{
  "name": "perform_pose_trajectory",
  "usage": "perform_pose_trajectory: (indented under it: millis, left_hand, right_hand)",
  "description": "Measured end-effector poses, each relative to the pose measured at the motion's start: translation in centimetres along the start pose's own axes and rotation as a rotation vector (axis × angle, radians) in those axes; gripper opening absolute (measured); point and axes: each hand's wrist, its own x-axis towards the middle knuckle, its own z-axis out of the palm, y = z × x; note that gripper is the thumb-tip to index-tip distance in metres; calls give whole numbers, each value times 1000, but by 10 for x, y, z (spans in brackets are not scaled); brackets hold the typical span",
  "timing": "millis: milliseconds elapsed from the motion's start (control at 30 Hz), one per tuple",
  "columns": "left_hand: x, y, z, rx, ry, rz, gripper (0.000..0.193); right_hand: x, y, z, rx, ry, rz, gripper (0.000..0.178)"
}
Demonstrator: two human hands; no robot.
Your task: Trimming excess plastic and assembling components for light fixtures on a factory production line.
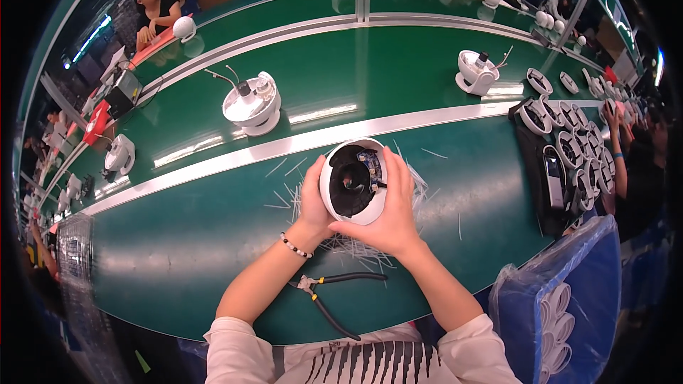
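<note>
Between both hands I hold a round white camera housing [353, 183], its open side up. Inside it show a black inner part and a small blue circuit board [370, 165]. My left hand [311, 195] is wrapped round its left side, and my right hand [395, 206] grips its right side. Under and around the hands lie many thin clear plastic strips [356, 247], apparently cut cable-tie ends. Nearer to me, cutting pliers [334, 291] with black and yellow handles rest spread on the green bench [178, 242].
White camera bases [252, 103] with cables stand on the green conveyor [320, 64] beyond a metal rail. At right, a black tray [533, 171] holds several white-rimmed rings. A blue bin [597, 299] lined with plastic contains white rings. Co-workers sit across the line and at far right.
</note>
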Motion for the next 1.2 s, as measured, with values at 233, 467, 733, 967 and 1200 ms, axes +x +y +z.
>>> perform_pose_trajectory:
  millis: [233, 467, 733, 967, 1200]
  left_hand:
    - [-5, 2, -3, -34, -172, -78, 79]
    - [-11, -13, -18, 109, -186, 56, 79]
    - [-15, -11, -36, 209, -268, 87, 72]
    - [-18, 11, -26, 103, -227, -26, 76]
    - [-19, 10, -27, 1, -252, -8, 68]
  right_hand:
    - [3, -2, 0, -59, 3, 17, 125]
    - [-5, 1, 17, 72, 3, 153, 130]
    - [-8, -4, 31, 230, 44, 185, 128]
    - [-1, -24, 19, -137, 45, 32, 127]
    - [6, -23, 15, -247, 66, -130, 122]
